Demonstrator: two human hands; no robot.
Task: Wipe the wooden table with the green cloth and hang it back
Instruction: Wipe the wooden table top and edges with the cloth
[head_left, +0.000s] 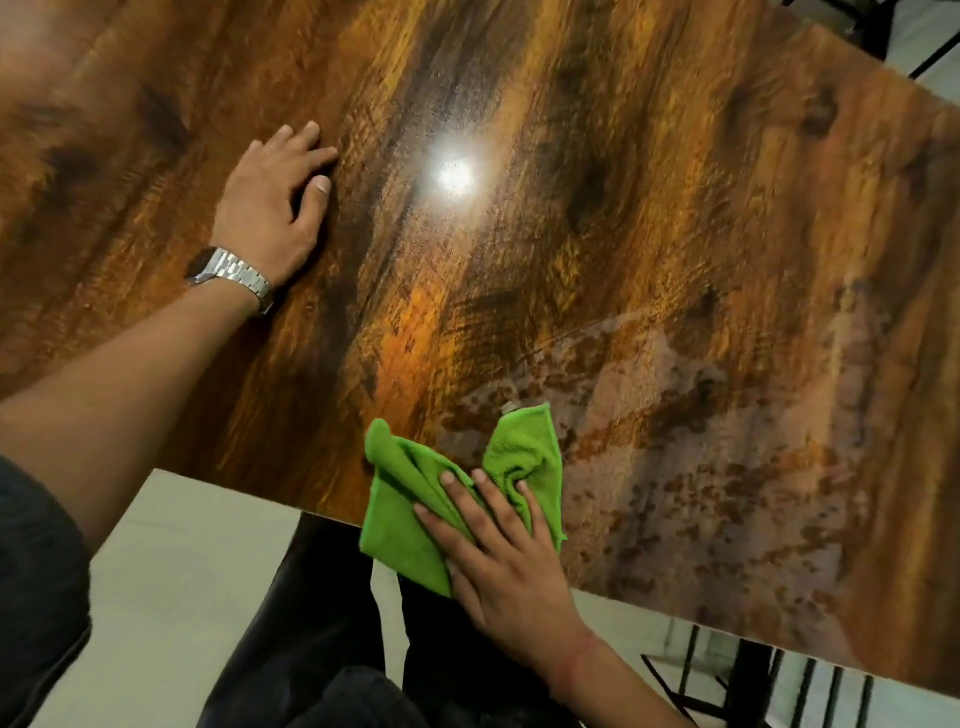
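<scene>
The wooden table (597, 218) fills most of the view, glossy brown with dark grain. A crumpled green cloth (410, 499) lies at the table's near edge, partly hanging over it. My right hand (509, 561) presses flat on the cloth with fingers spread, holding it against the tabletop. A pale, streaky damp patch (701, 441) spreads over the wood to the right of the cloth. My left hand (275, 202), with a metal watch on the wrist, rests palm down on the bare table further away to the left, holding nothing.
A bright lamp reflection (454, 174) glares on the middle of the table. Below the near edge are the pale floor (171, 571) and my dark trousers (322, 623). Black metal frame bars (748, 675) show under the table at lower right.
</scene>
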